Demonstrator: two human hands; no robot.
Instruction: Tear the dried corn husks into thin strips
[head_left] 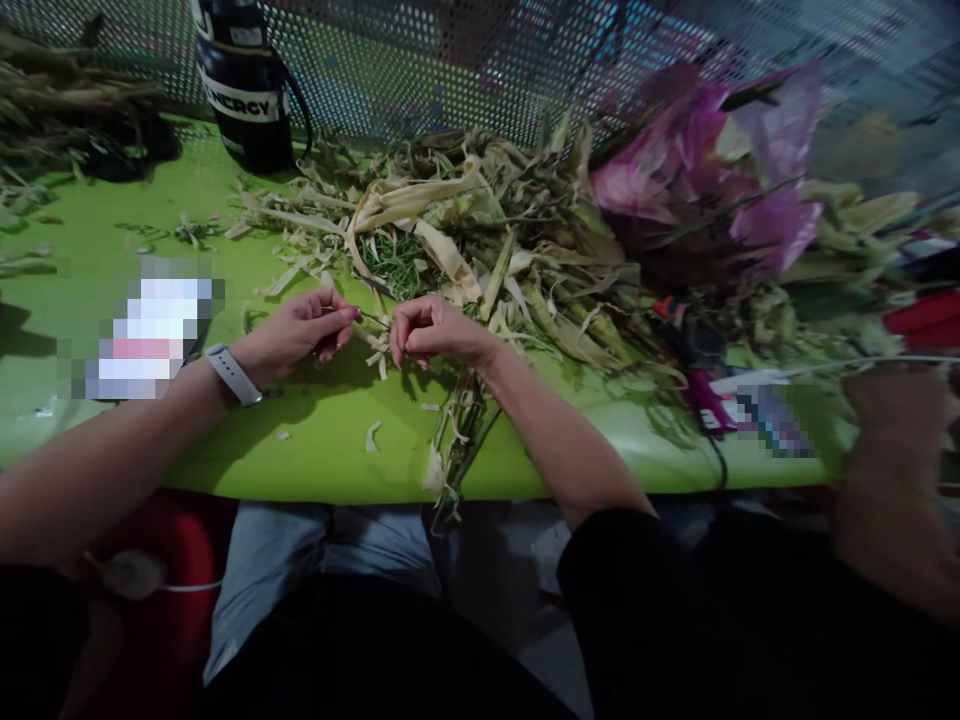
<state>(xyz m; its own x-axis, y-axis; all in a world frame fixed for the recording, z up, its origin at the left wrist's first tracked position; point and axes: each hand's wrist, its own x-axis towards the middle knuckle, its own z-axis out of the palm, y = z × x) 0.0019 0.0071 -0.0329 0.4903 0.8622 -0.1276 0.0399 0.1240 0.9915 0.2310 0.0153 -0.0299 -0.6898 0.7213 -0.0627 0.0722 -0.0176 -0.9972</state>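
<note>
My left hand (300, 330), with a white watch on its wrist, pinches one end of a thin green stalk (373, 320) over the green table (322, 450). My right hand (435, 330) is curled shut on the other end of the same stalk, a few centimetres to the right. Below my right hand a bunch of stalks and dry leaves (457, 430) trails to the table's front edge. Just beyond both hands lies a heap of pale husks and leaf trimmings (465, 230).
A black jug (246, 85) stands at the back left against a perforated screen. Purple plastic wrapping (712, 170) lies over plants at the right. Another person's arm (900, 470) reaches in at the far right. Red-handled tools (686, 320) and a cable lie nearby.
</note>
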